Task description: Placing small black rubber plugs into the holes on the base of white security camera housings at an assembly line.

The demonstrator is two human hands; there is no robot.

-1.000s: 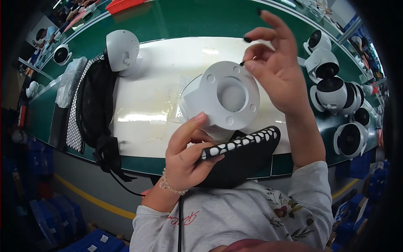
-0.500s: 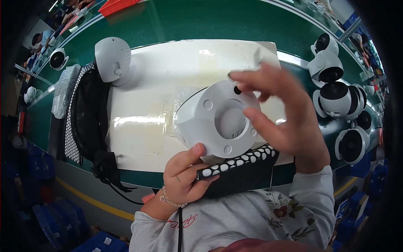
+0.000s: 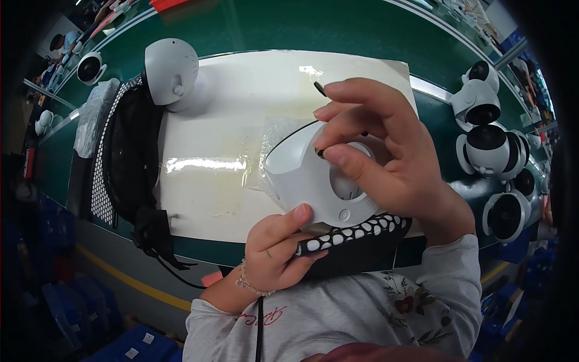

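Note:
A white security camera [image 3: 295,172] lies on its side, its round base with a wide central hole facing up. My left hand [image 3: 274,247] is closed, its thumb against the camera's lower edge and its fingers around a folded black sheet [image 3: 356,233] with white round spots. Over the base, my right hand [image 3: 392,151] pinches a small black round pad [image 3: 319,153] between thumb and a finger, at the base's upper-left recess. Another black pad [image 3: 319,88] clings to the index fingertip. A recess [image 3: 344,215] low on the base shows no pad; my right hand hides the base's right side.
Bubble wrap [image 3: 274,136] lies under the camera on a white board [image 3: 205,199]. Another white camera [image 3: 172,72] stands at the far left, beside a black mesh-edged bag [image 3: 132,157]. Several black-and-white cameras [image 3: 485,145] crowd the right side. A red tray [image 3: 169,5] sits at the back.
My right hand has come down and left over the base, its thumb and finger now closing on a pad at the upper-left recess. My left hand keeps its hold. The whole view has shifted slightly.

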